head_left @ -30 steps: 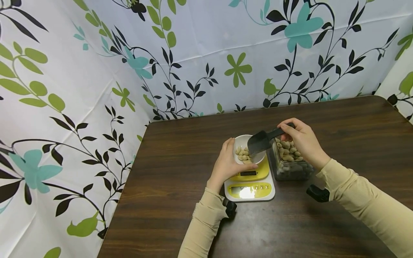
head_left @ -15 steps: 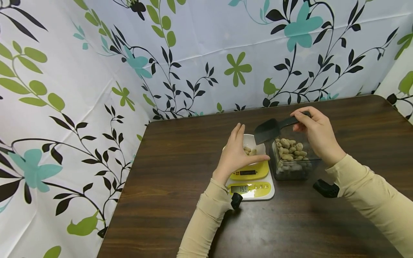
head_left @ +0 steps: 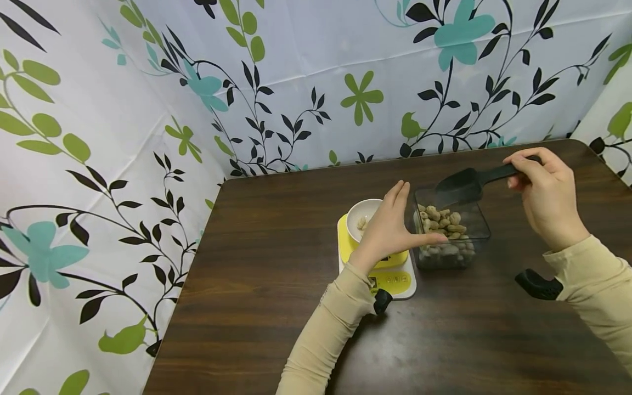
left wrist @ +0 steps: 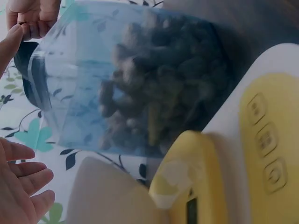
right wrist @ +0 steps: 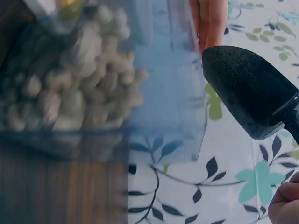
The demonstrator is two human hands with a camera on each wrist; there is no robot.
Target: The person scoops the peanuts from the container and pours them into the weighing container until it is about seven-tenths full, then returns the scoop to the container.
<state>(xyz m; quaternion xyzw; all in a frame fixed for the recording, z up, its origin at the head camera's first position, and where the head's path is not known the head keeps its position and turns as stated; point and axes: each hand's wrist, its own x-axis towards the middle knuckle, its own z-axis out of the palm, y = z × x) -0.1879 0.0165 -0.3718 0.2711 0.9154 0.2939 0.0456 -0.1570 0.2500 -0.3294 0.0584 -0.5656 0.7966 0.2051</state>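
Observation:
My right hand (head_left: 550, 195) pinches the handle of a black scoop (head_left: 464, 185), whose blade overlaps the back of a clear plastic container (head_left: 474, 219) in the head view. Peanuts in their shells (head_left: 439, 219) fill the lower part of that container. No peanuts show on the scoop's blade (right wrist: 247, 88) in the right wrist view. My left hand (head_left: 392, 227) is spread, its thumb reaching over the container's near left side and its fingers up. Behind it, a white bowl (head_left: 354, 216) with a few peanuts stands on a yellow and white kitchen scale (head_left: 402, 285), partly hidden.
All of it stands on a dark wood-grain table (head_left: 257, 263). A white curtain (head_left: 296, 71) with leaf and flower prints hangs behind the table and along its left. The container is close against the scale's right side.
My left hand has let go of the bowl and moved right to the container. My right hand has carried the scoop from over the bowl, rightward and back, to the container.

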